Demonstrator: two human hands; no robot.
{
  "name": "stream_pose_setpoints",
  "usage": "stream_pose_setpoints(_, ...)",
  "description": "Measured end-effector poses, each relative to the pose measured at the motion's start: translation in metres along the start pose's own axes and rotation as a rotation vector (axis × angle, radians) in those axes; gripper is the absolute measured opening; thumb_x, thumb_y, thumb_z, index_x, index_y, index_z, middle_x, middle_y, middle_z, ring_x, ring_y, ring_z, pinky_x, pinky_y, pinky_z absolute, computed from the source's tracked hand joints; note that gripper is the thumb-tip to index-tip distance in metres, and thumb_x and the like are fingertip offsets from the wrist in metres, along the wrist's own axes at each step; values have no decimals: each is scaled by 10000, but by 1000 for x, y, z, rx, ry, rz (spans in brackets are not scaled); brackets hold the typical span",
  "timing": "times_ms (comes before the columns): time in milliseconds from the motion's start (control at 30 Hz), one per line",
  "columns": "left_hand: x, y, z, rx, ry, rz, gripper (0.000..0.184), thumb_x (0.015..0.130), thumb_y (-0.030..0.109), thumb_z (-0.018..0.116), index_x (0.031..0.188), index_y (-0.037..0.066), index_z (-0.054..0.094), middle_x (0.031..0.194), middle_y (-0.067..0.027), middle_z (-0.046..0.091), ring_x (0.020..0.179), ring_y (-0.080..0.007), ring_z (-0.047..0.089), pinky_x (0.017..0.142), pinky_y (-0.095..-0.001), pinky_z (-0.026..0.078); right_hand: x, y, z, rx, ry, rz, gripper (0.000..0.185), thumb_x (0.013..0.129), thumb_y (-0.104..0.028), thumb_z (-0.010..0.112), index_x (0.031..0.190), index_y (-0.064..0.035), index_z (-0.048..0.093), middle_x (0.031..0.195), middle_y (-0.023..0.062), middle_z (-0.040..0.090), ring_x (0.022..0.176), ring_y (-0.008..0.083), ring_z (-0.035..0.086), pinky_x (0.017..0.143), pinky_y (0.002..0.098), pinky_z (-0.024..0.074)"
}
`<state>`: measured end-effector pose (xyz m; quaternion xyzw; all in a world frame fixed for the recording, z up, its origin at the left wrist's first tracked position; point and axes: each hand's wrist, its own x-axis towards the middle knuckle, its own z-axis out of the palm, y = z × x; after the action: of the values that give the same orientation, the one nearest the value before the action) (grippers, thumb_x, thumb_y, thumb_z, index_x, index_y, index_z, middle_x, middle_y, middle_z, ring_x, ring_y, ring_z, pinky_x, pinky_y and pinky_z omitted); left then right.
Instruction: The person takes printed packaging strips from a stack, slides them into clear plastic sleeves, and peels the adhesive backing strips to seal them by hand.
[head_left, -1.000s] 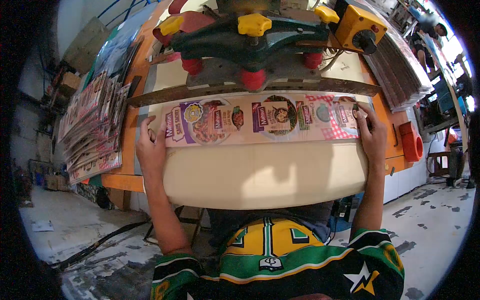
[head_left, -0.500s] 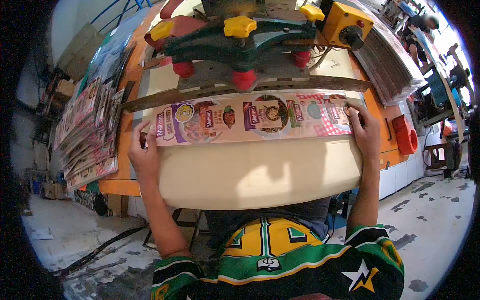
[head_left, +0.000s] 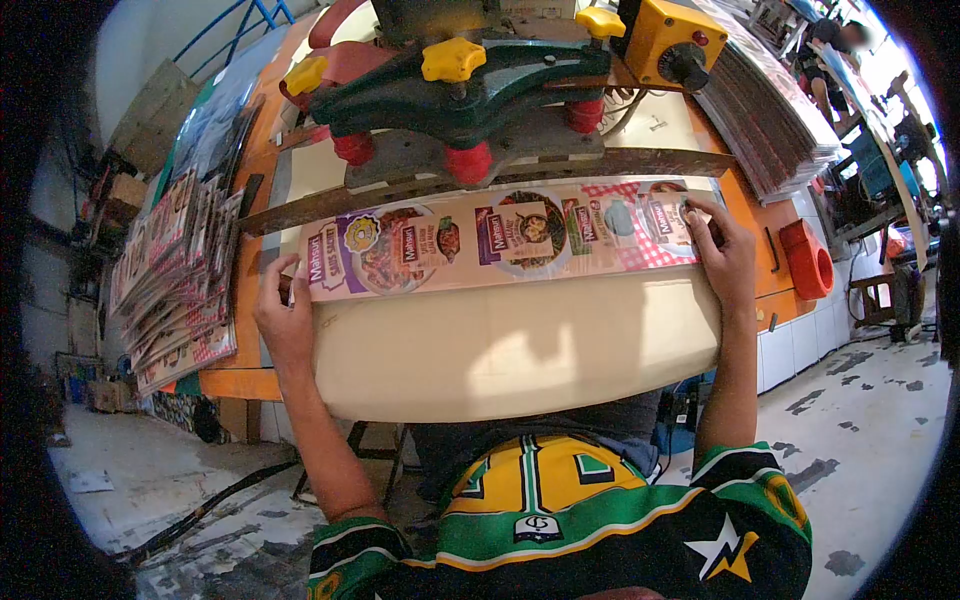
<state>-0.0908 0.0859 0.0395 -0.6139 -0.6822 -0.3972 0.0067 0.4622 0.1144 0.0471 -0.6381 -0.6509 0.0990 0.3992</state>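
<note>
A long, narrow printed sheet [head_left: 462, 243], with pink ground, food pictures and "Mahsuri" labels, lies across a cream board [head_left: 420, 360]. At the sheet's left end, my left hand [head_left: 284, 310] is closed with thumb and fingers at the edge. My right hand [head_left: 727, 255] pinches the right end, its fingers bent over the upper corner. Just behind the sheet runs a long dark metal bar [head_left: 640, 163]. Above it sits a dark green press head [head_left: 480, 98] with yellow star knobs [head_left: 453, 61] and red collars.
Left on the orange table [head_left: 240, 383] leans a stack of similar printed sheets [head_left: 180, 285]. A flat stack [head_left: 770, 120] lies at back right, near a yellow control box [head_left: 672, 45]. A red holder [head_left: 806, 260] hangs at the right edge. A person [head_left: 832, 50] is farther right.
The camera view has shifted and tilted slightly. My left fingers have straightened somewhat along the sheet's left edge. Both hands stay at the sheet's ends, and the press head looks unchanged.
</note>
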Motion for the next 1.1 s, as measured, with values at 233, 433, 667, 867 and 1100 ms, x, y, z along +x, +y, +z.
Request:
stream_pose_setpoints(233,2,0,-2,38,-23,24,210,972,148,658,1148,39,693,809,-96,604,722,-205,557,666,-367,458,-1,-3,-2,25,-16,28,226,1004,-155,684,1182,-33,749,639,-4,586,582,49,486,537,260,378)
stream_pose_setpoints(433,4,-3,-3,8,-41,11,224,942,91,621,1148,45,695,757,-96,575,683,-206,537,652,-370,451,0,2,0,68,6,-6,212,998,-176,687,1139,-36,763,607,-14,552,546,55,464,502,275,354)
stream_pose_setpoints(667,4,-15,-3,-178,-59,-111,182,960,105,628,1112,49,711,729,24,526,677,-82,469,597,-281,355,6,24,5,472,-60,207,316,977,-174,699,1260,-34,708,745,-12,632,642,55,523,554,253,380)
stream_pose_setpoints(867,4,-17,-9,-337,-60,-159,175,1000,154,647,1100,27,716,753,68,525,686,-35,445,596,-233,325,5,12,-13,540,-145,249,445,956,-167,710,1377,-44,637,810,-30,612,682,52,502,586,231,360)
stream_pose_setpoints(1100,1,-21,-5,-327,94,-7,172,1008,146,651,1087,13,726,763,53,552,685,-30,450,590,-231,332,2,17,-18,564,-142,179,499,898,-167,710,1372,-31,637,827,-2,642,728,61,564,642,217,417)
